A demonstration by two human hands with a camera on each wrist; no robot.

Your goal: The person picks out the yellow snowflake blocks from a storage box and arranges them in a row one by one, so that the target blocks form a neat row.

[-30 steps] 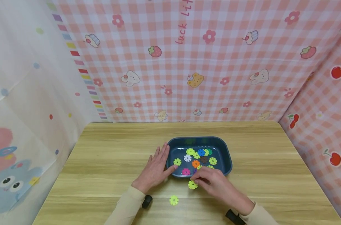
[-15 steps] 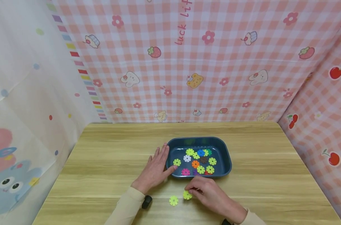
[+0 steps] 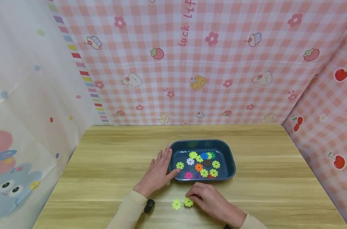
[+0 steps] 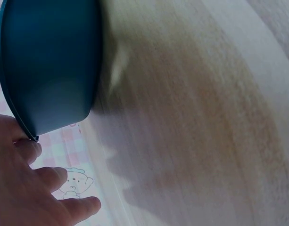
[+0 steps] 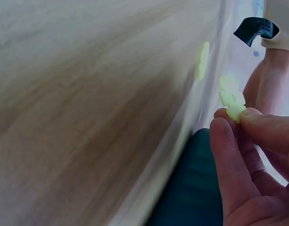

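My right hand (image 3: 209, 202) pinches a yellow-green notched plastic disc (image 3: 188, 202) between thumb and fingers, just in front of the tray. In the right wrist view the pinched disc (image 5: 232, 94) stands edge-up at the fingertips. A second yellow-green notched disc (image 3: 176, 204) lies on the table close to its left. My left hand (image 3: 156, 175) rests at the left side of a dark blue tray (image 3: 232, 165), fingers extended along it and thumb at the rim. The left wrist view shows its fingers (image 4: 52, 179) loosely spread beside the tray wall (image 4: 50, 70).
Inside the tray lie several notched discs, among them orange (image 3: 199, 167), white (image 3: 190, 161), pink (image 3: 189, 175), blue (image 3: 204, 156) and brown ones (image 3: 207, 163). The wooden table (image 3: 104, 159) meets a pink checked cloth (image 3: 233, 63) behind.
My right hand has carried the pinched disc from the tray's front rim toward me and left, next to the disc on the table. My left hand has stayed at the tray.
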